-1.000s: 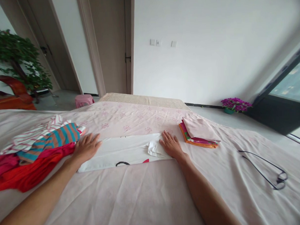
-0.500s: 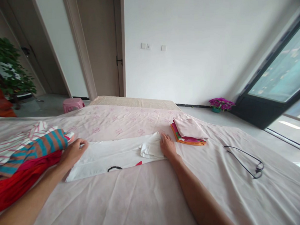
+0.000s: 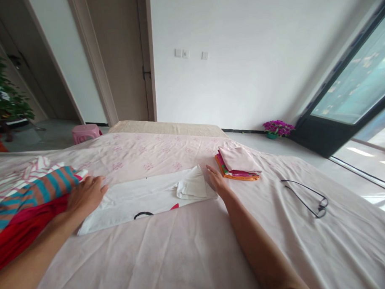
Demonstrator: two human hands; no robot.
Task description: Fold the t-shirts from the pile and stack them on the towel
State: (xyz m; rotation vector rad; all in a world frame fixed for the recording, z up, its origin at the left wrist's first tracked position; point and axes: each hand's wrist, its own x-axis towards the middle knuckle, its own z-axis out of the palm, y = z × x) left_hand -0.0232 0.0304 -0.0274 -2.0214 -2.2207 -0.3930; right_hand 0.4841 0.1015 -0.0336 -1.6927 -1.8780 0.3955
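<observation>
A white garment point(image 3: 140, 197) with a black and red print lies folded into a long strip across the pink bedsheet point(image 3: 183, 254). My left hand point(image 3: 86, 194) rests on its left end with the fingers curled on the cloth. At the strip's right end, beside a folded-over sleeve point(image 3: 190, 187), my right hand point(image 3: 217, 181) lies flat with its fingers stretched out, touching the edge.
A loose pile of red, striped and teal-brown clothes point(image 3: 26, 196) lies at the left. A neat folded stack point(image 3: 237, 164) sits just beyond my right hand. A black wire hanger point(image 3: 304, 197) lies further right. A pink stool point(image 3: 84, 132) and a door stand past the bed.
My left hand has gone from flat to curled on the garment's left end. My right hand has slid to the right edge. The view has swung to the right.
</observation>
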